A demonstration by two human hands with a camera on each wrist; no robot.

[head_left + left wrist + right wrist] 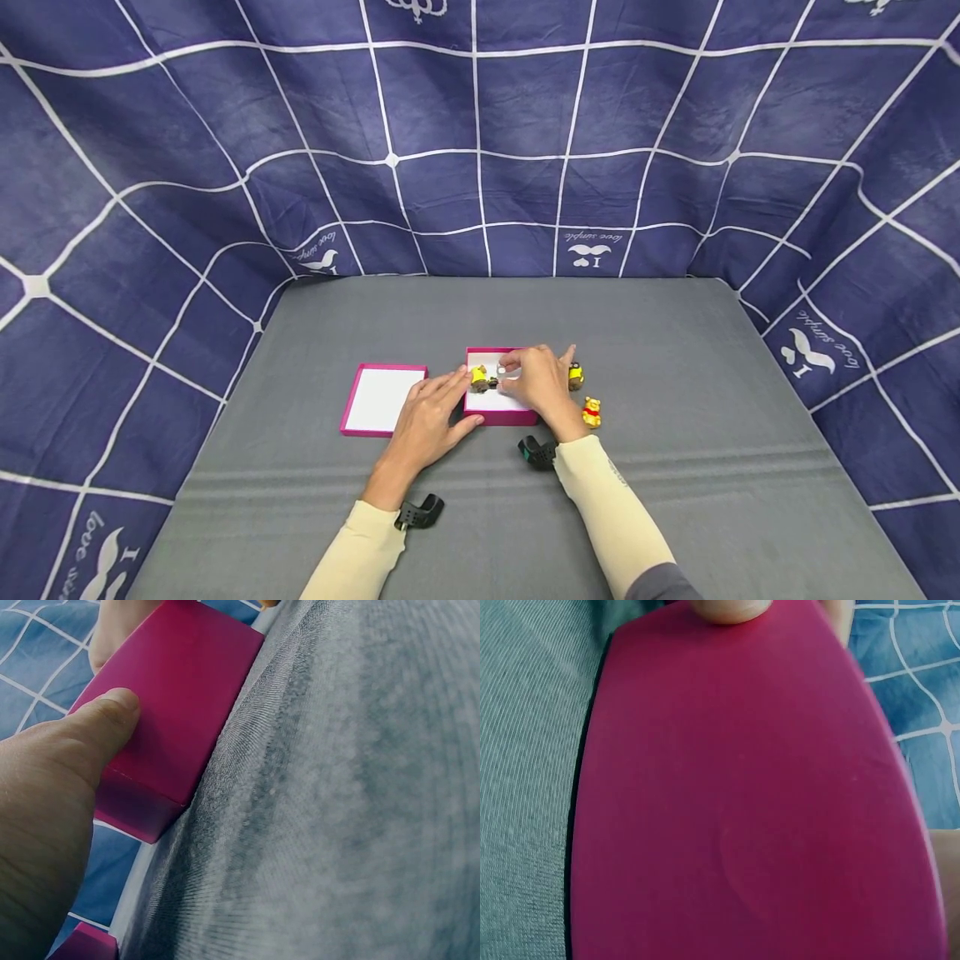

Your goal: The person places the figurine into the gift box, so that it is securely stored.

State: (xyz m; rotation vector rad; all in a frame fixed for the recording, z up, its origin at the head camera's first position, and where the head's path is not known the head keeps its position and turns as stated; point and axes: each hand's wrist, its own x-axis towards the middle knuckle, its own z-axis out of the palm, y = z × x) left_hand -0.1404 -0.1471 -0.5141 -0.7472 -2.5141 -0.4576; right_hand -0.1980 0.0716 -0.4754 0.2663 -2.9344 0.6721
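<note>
A magenta box (pixel 501 418) with a white inside stands open on the table. My left hand (pixel 432 414) rests at its left side, fingers nearly straight, the thumb (pixel 116 712) touching the near wall. Inside, by the left fingertips, is a yellow and brown figurine (pixel 479 380). Over the box, my right hand (pixel 542 379) pinches a small dark and white thing (pixel 493 383) between thumb and fingers, its kind mostly hidden. Right of the box are a yellow and dark figurine (pixel 575 377), partly behind the hand, and a yellow bear figurine (pixel 592 412) in red.
Left of the box lies a magenta-rimmed lid (pixel 378 400), white inside up, partly behind the left hand. The grey table (pixel 675 358) ends at a blue curtain (pixel 525 192) with white lines at the back and sides. Each wrist carries a black camera mount (pixel 422 512).
</note>
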